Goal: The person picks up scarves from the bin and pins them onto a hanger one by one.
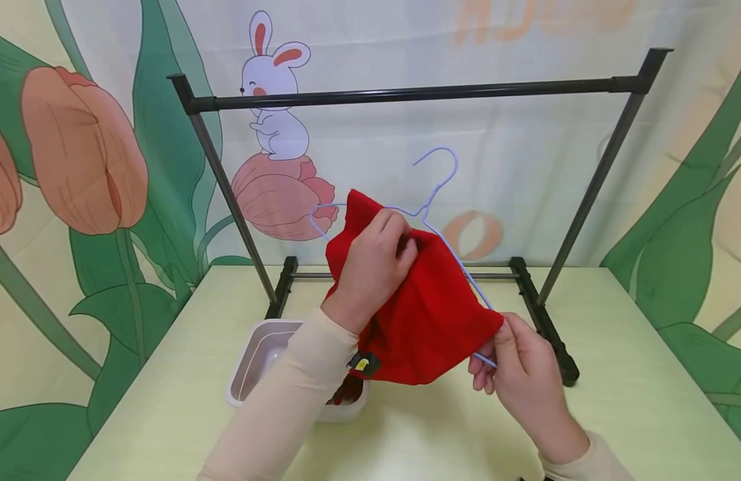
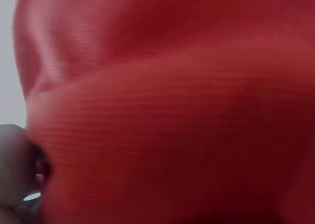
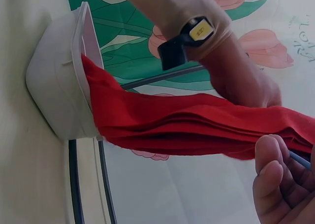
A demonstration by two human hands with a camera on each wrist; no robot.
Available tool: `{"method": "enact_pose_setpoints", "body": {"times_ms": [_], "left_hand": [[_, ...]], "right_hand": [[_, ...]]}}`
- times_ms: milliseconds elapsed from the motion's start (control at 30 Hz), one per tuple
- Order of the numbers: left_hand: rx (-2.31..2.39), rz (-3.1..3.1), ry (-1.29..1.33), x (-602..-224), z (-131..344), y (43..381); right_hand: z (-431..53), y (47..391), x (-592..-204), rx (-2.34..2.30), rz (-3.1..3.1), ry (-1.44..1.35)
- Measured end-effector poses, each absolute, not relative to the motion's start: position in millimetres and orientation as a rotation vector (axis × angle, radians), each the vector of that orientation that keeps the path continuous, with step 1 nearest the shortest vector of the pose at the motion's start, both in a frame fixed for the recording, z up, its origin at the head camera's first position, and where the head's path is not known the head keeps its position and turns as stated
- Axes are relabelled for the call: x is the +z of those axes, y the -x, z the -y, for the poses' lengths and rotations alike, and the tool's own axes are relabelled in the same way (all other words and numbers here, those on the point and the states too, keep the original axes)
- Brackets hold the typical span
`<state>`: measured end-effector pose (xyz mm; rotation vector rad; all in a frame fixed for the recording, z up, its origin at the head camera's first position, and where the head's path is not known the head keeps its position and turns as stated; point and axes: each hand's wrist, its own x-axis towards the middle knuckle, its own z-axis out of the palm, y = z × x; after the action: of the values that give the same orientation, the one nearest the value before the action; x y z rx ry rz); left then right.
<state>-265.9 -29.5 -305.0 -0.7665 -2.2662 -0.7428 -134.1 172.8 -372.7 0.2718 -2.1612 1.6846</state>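
Observation:
A red cloth (image 1: pixel 430 300) with several soft folds hangs in front of a pale blue-purple wire hanger (image 1: pixel 457 166). My left hand (image 1: pixel 373 270) pinches the cloth near its upper edge, fingers curled into the fabric. At the lower right, my right hand (image 1: pixel 526 361) grips a corner of the cloth between thumb and fingers, together with the hanger's end. The hook points up above the cloth. Layered red fabric (image 3: pixel 172 120) stretches from the basin to both hands in the right wrist view. Blurred red fabric (image 2: pixel 172 125) fills most of the left wrist view.
A white plastic basin (image 1: pixel 240 381) stands on the pale table (image 1: pixel 166 414), partly behind the left forearm, with dark red material inside. Behind the hands rises a black rack with a horizontal bar (image 1: pixel 406 95) and dark feet. A printed curtain (image 1: pixel 556 167) hangs at the back.

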Motion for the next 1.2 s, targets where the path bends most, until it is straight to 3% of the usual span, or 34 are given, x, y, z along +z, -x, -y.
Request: {"method": "enact_pose_setpoints", "body": {"times_ms": [367, 700, 967, 1200], "left_hand": [[-0.523, 2.587, 0.861, -312, 40, 273], [-0.475, 2.403, 1.551, -320, 79, 255], [-0.44, 2.049, 1.626, -337, 77, 263], [-0.46, 2.017, 1.508, -313, 79, 260]], "right_hand": [[-168, 135, -375, 1.623, 2.13, -0.278], [-174, 135, -372, 1.528, 2.137, -0.275], [-170, 137, -372, 1.578, 2.131, -0.249], [-165, 138, -376, 1.504, 2.127, -0.316]]}}
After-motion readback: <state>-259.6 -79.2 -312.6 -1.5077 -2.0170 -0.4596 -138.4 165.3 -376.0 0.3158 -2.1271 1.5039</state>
